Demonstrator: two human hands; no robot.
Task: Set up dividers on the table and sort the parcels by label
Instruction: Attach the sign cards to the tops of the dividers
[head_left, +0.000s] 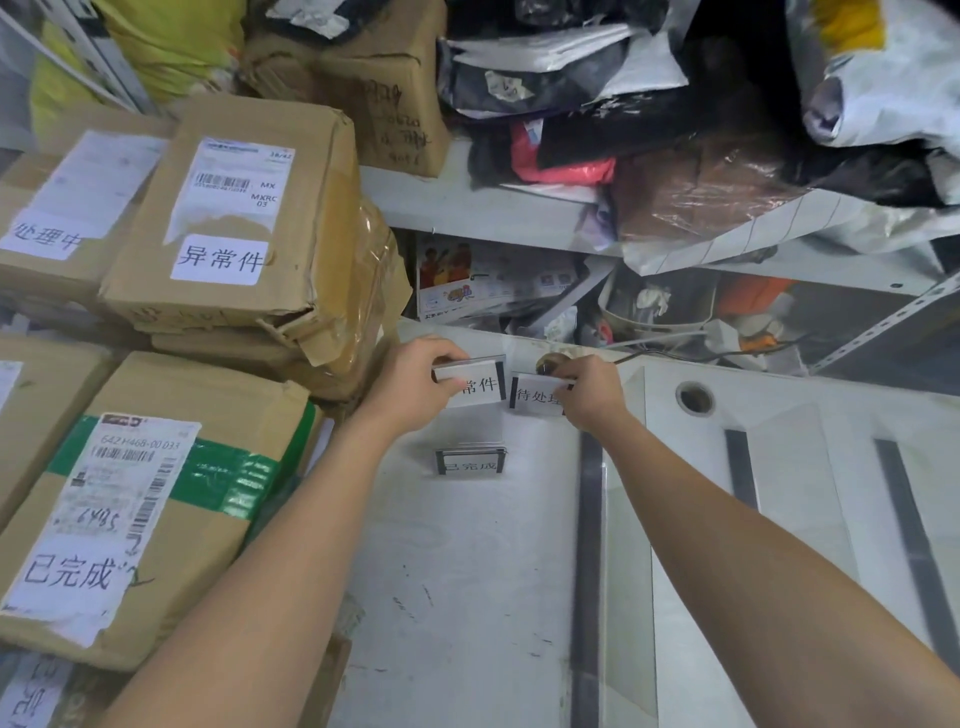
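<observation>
Left hand (410, 384): fingers curled over the top left edge of the abnormal-item divider (480, 382), pinching it; the card stood upright on the table (467, 597), near its far edge; right hand (587, 392): fingertips pinched the right end of the pending divider (537, 395), which stood just right of the first; whether the two cards touched could not be told; completed divider (470, 460): stood alone on the table, nearer the person than both hands, between the forearms, untouched; left of the left hand: stacked cardboard parcels crowded close to its wrist and forearm; the abnormal-labelled parcel (244, 218) lay up and left of it, the completed-labelled parcel (140, 499) beside the forearm, the processing-labelled parcel (57, 218) farther left; beyond both hands: a shelf (493, 208) crammed with mailer bags (675, 130); right of the right hand: a round hole (695, 397) in the tabletop.
</observation>
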